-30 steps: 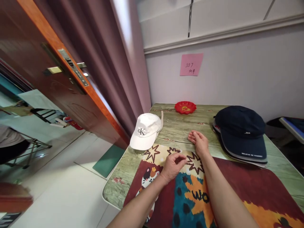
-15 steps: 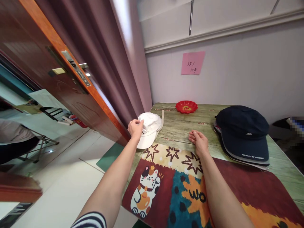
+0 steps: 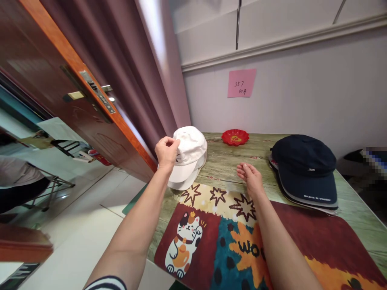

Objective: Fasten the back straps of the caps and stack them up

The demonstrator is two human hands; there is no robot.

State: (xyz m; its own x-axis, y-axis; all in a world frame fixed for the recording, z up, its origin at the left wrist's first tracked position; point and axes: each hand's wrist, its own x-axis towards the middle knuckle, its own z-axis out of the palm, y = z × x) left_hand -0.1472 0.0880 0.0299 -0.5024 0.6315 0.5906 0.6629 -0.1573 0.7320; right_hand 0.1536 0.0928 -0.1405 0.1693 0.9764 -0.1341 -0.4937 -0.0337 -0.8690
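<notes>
My left hand (image 3: 167,151) is pinched on a white cap (image 3: 190,143) at the table's left end. That cap is raised at the back, its brim tilted down toward me. Under it another white cap (image 3: 184,183) shows its brim and right side. Over the table, to the right of the white caps, hangs my right hand (image 3: 250,177). Its fingers are loosely curled and a little apart, with nothing seen in them. A navy cap (image 3: 304,157) lies farther right, on top of other caps whose edges show beneath its brim.
A red scalloped dish (image 3: 235,137) stands near the wall. A patterned mat (image 3: 205,225) covers the table's front. A pink note (image 3: 241,83) is stuck to the wall. At left are a curtain (image 3: 133,60) and an open wooden door (image 3: 60,80); a seated person is partly visible beyond.
My left hand has lifted the upper white cap slightly, up and to the left, uncovering the brim of the one below. My right hand keeps nearly the same place and shape.
</notes>
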